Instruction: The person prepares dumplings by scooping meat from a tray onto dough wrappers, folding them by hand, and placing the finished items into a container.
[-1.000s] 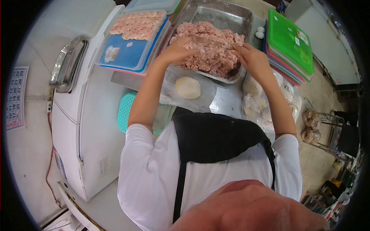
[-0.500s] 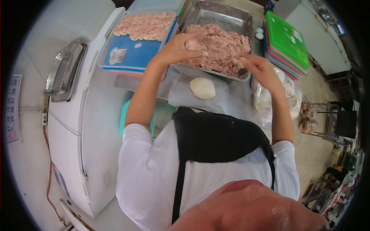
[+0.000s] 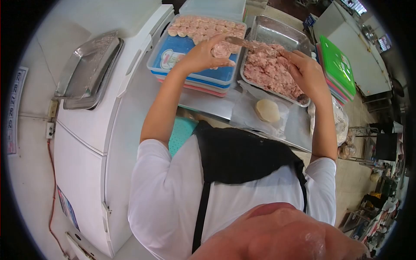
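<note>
My left hand (image 3: pixel 203 56) is curled around a small dumpling (image 3: pixel 222 50) topped with pink minced meat, above the lidded blue tub. In my right hand (image 3: pixel 304 71), closed fingers grip a flat-bladed spatula (image 3: pixel 242 42), smeared with meat, its tip reaching the dumpling. Below the spatula, a metal tray (image 3: pixel 277 31) holds a large mound of minced meat (image 3: pixel 268 71). In front of it, a stack of round pale dumpling wrappers (image 3: pixel 267 110) lies on a white sheet (image 3: pixel 242 113). Rows of filled dumplings (image 3: pixel 195 27) sit on the blue tub (image 3: pixel 162 47).
Green and other coloured lids (image 3: pixel 336 60) are stacked right of the tray. A plastic bag (image 3: pixel 340 119) lies at the table's right end. A turquoise basket (image 3: pixel 182 132) stands below the table edge. Metal trays (image 3: pixel 89 69) rest on the white freezer (image 3: pixel 82 143) at left.
My view has turned left, so the table items appear further right. My left hand has come from the meat tray to over the blue tub; the spatula's tip is now at the dumpling.
</note>
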Motion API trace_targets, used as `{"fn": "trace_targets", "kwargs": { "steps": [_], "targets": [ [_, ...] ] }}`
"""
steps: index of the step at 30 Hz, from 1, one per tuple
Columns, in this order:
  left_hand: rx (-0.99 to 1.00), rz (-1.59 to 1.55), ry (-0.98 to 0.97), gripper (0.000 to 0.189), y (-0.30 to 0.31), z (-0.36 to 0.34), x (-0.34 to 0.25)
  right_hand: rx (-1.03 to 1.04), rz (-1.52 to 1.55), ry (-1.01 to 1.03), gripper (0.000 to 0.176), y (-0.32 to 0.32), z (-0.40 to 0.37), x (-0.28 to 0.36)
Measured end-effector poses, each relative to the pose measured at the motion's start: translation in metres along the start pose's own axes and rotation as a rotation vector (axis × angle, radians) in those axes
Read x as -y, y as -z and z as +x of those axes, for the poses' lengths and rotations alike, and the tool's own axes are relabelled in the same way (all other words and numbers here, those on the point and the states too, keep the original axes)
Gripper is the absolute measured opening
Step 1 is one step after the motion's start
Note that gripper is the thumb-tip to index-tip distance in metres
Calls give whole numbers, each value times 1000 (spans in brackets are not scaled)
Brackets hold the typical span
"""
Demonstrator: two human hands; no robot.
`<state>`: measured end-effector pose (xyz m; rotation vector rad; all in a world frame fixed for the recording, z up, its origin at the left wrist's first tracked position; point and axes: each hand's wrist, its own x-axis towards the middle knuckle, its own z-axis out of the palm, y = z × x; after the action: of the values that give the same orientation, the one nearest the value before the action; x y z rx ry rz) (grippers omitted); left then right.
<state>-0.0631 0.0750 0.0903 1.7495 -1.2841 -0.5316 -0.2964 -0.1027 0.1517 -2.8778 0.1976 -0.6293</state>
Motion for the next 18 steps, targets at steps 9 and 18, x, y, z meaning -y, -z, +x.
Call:
{"fn": "trace_targets", "kwargs": {
  "steps": [9,18],
  "targets": [
    [-10,183,98,52,70,-6,63,100,229,-208,28,-61,-3,15],
    [-211,547,40,66,85,35,154,-84,436,-890,35,-47,-151,-51]
  ]
}}
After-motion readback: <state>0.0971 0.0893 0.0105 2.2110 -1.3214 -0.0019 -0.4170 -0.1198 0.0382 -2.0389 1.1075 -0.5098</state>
